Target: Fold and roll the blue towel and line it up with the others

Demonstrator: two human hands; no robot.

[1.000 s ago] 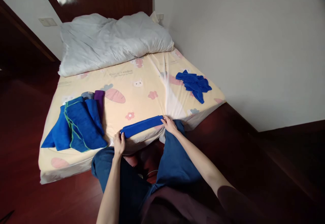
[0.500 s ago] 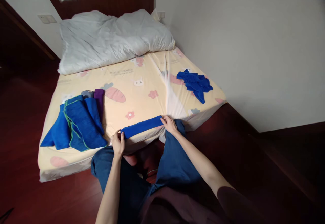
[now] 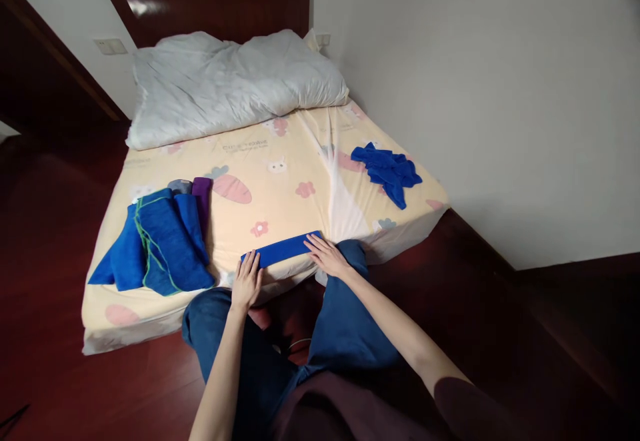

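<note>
A blue cloth (image 3: 283, 250), folded into a long narrow strip, lies along the front edge of the bed. My left hand (image 3: 247, 284) rests on its left end with the fingers stretched out. On the right end lies my right hand (image 3: 326, 254), its fingers flat and pointing left. Neither hand grips the cloth. Left of my left hand is a pile of folded cloths (image 3: 173, 244), mostly blue, one with green edging. A purple cloth (image 3: 202, 194) and a grey cloth (image 3: 181, 186) stick out behind them.
A crumpled blue cloth (image 3: 387, 171) lies near the bed's right edge. A bunched white quilt (image 3: 235, 91) fills the head end, below the dark headboard (image 3: 225, 1). The patterned yellow sheet (image 3: 280, 198) has creases right of centre. A white wall (image 3: 450, 94) stands to the right.
Both hands have gone from pinching the ends of the strip to lying flat on it. The strip now rests on the bed's edge. The view has shifted slightly.
</note>
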